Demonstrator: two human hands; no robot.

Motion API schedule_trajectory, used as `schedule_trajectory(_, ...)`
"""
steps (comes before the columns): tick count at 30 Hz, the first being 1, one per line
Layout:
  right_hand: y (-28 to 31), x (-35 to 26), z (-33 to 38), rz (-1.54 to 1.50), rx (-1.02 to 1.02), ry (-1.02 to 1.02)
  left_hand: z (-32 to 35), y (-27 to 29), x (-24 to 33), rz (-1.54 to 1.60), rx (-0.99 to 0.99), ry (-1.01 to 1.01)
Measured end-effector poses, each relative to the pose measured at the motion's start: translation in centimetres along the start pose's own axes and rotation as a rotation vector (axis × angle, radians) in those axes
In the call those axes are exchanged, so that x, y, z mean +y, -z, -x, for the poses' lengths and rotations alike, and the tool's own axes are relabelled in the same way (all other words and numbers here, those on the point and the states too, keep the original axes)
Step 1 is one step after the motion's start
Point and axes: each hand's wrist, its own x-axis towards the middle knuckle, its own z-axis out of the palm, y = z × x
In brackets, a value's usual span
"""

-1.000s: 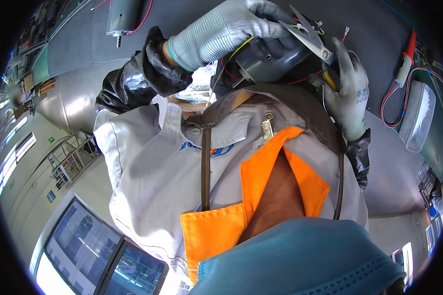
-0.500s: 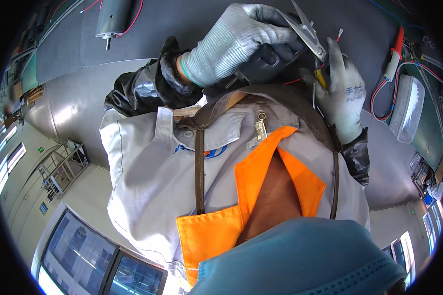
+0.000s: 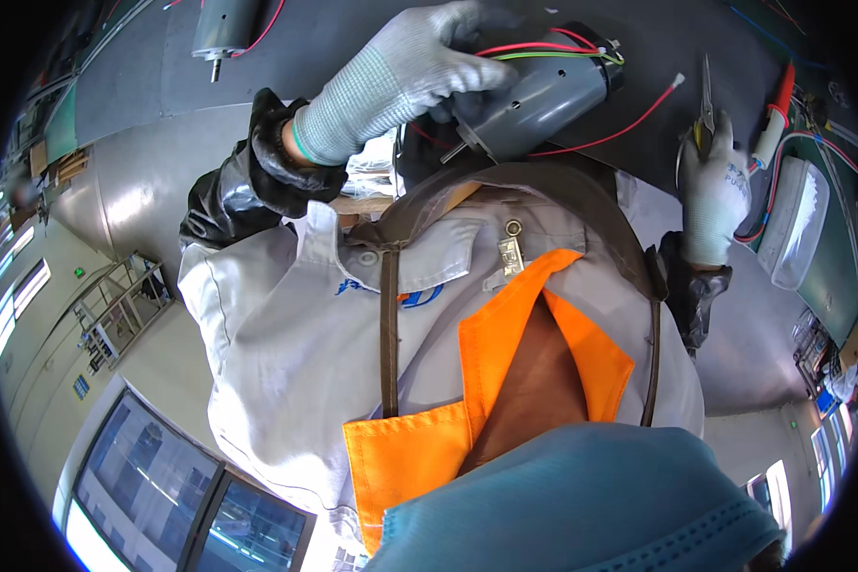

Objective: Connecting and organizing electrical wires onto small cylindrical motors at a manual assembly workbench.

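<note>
A dark grey cylindrical motor (image 3: pixel 534 107) lies tilted on the table in front of me, its shaft toward my body. Red and yellow-green wires (image 3: pixel 543 52) run along its top, and a red lead ends in a small white connector (image 3: pixel 677 81). My left hand (image 3: pixel 415 71), in a grey-white glove, is beside the motor's left side, thumb and forefinger spread apart at the wire ends; the lower fingers are partly in shadow. Off to the right, my gloved right hand (image 3: pixel 717 181) holds scissors (image 3: pixel 706 100) with yellow on the handle, blades pointing away from me.
Another motor (image 3: pixel 227 27) with a red wire stands at the far left. Right of my right hand are a red-and-white test probe (image 3: pixel 772 119) with its cable and a long translucent white case (image 3: pixel 796 224). The grey table's edge runs near my body.
My right hand has moved right with the scissors, away from the motor. My left hand has shifted left and spread its fingers, and the motor's body and wires now show.
</note>
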Motion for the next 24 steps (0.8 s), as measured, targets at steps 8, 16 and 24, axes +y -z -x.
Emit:
schedule_trajectory(8, -0.8, -6.4, -0.8, -1.492, -0.974, 0.045, 0.0, 1.6, -6.4, -1.083, 0.154, -0.142)
schedule_trajectory(16, 0.2, -14.5, -11.2, -1.441, -0.613, 0.23, -5.1, 2.4, -2.7, -0.888, 0.451, -0.427)
schedule_trajectory(24, -12.5, -19.3, -31.8, -1.593, -0.481, 0.435, -20.7, 12.5, 8.2, -0.164, 0.365, -0.335)
